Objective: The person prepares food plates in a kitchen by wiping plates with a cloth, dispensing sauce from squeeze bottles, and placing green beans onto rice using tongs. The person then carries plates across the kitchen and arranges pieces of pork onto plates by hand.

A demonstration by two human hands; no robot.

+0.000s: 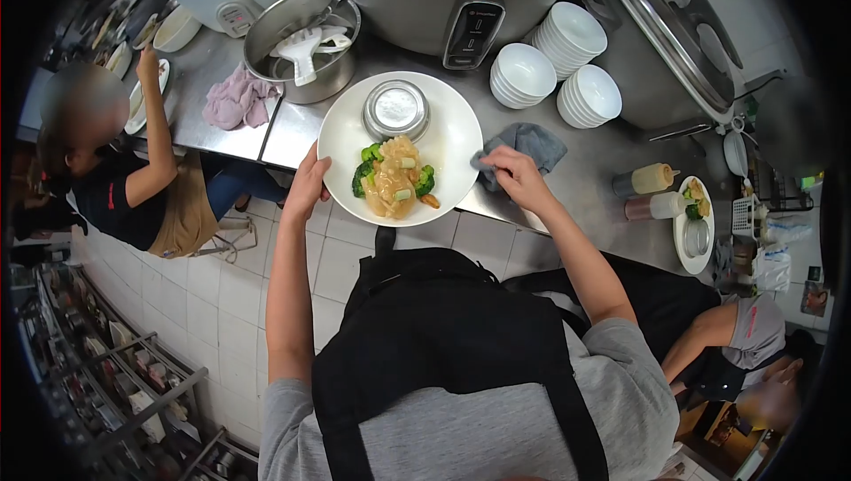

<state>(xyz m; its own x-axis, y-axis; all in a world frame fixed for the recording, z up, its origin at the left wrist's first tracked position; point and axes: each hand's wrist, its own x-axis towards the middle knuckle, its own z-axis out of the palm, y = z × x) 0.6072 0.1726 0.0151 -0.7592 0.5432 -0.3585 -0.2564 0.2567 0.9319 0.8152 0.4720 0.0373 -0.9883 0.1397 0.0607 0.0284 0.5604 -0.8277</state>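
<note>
A round white plate [346, 140] is held over the front edge of the steel counter by my left hand [306, 184], whose fingers grip its left rim. On the plate lie sauced food [393, 184], broccoli [425, 181] and an upturned metal bowl [396, 109]. Just off the plate's right rim, my right hand [519, 178] is closed on a grey-blue cloth [536, 148], part of which rests on the counter.
Stacked white bowls [523, 73], large cookers [399, 2] and a steel pot [306, 82] stand behind. A pink cloth [238, 98] lies left. Sauce bottles [651, 179] and another plate [700, 255] are right. Persons are at left [115, 188] and lower right [753, 330].
</note>
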